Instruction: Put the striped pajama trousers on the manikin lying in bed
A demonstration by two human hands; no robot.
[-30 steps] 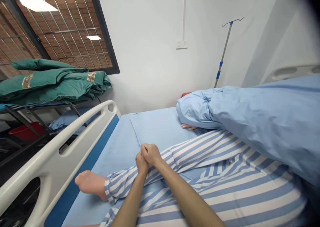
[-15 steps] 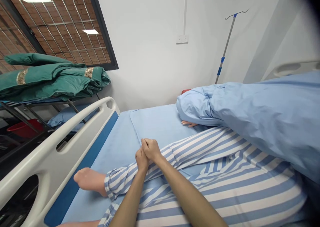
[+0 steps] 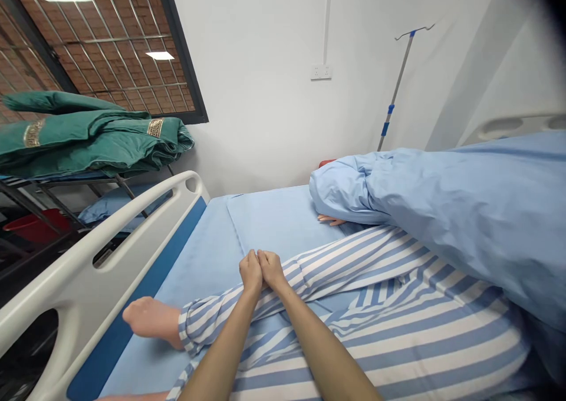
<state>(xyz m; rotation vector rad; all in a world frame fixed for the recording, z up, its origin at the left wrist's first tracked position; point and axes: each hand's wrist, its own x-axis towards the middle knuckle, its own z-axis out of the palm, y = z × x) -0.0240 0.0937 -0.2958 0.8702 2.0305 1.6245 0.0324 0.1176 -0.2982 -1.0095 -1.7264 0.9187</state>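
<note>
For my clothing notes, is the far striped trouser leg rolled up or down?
Down: the far trouser leg extends to the ankle, its cuff lying next to the bare foot.

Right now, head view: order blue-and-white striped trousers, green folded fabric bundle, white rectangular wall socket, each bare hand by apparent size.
Striped trousers
Green bundle
Left hand, right hand: alike, unranked
Wall socket

White wall [image 3: 256, 112] with a double socket [image 3: 321, 72], dark-framed barred window [image 3: 117, 44] at left, slim metal pole [image 3: 398, 85] at right.
</note>
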